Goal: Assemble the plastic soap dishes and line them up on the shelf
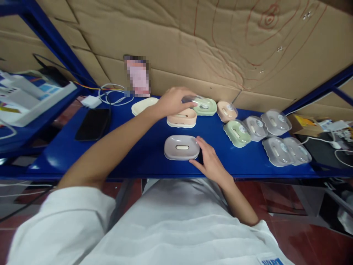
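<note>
A grey-lilac soap dish [171, 151] with a pale oval insert in its middle lies on the blue table in front of me. My right hand [211, 160] grips its right end, thumb at the front corner and fingers along the side. Farther back, my left hand [173, 102] reaches over a peach soap dish [180, 120]. Its thumb and fingers pinch a clear plastic lid [189, 98] at the left end of a green soap dish [211, 109]. A cream dish [142, 106] is partly hidden behind my left forearm.
Several lidded dishes stand to the right, among them a peach one [226, 112], a green one [237, 133] and a grey one [277, 151]. A black phone [92, 124] and a white cable [110, 96] lie left. Cardboard [171, 44] walls the back.
</note>
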